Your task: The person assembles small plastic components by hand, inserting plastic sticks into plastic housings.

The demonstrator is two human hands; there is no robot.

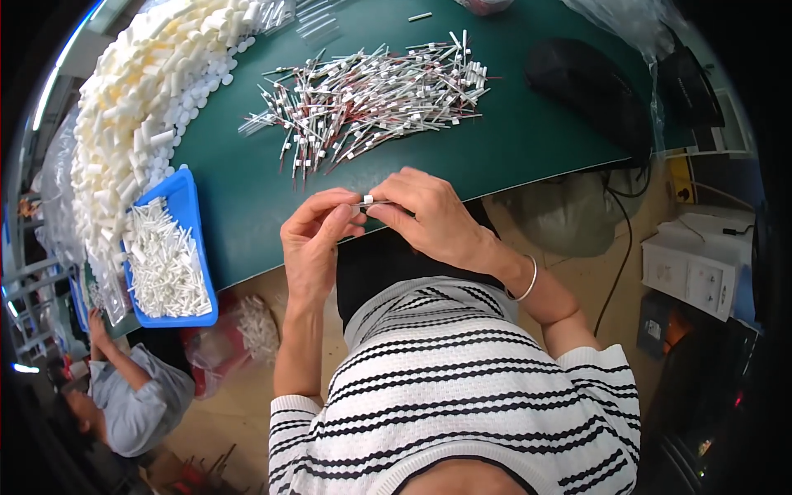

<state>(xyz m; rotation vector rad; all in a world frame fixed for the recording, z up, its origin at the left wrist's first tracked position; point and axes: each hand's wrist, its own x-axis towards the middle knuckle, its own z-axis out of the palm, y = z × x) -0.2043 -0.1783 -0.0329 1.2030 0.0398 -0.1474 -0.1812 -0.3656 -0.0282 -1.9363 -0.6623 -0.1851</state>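
Both my hands meet just over the near edge of the green table (247,223). My left hand (312,235) pinches one end of a thin stick with a small white block (368,199) on it. Thumb and fingers of my right hand (433,216) close on the other end; the fingers partly hide the piece. Farther off lies a loose pile of similar thin sticks (379,95), pale with white blocks and reddish ends. Left of my hands, a blue tray (212,319) holds many short thin white tubes (169,264).
White and cream cylinders (132,107) are heaped along the left, edged by small white round pieces (198,95). Clear tubes (318,23) lie at the far edge. A black object (582,87) rests at right; a cable (624,247) hangs below. Another person (140,396) works at lower left.
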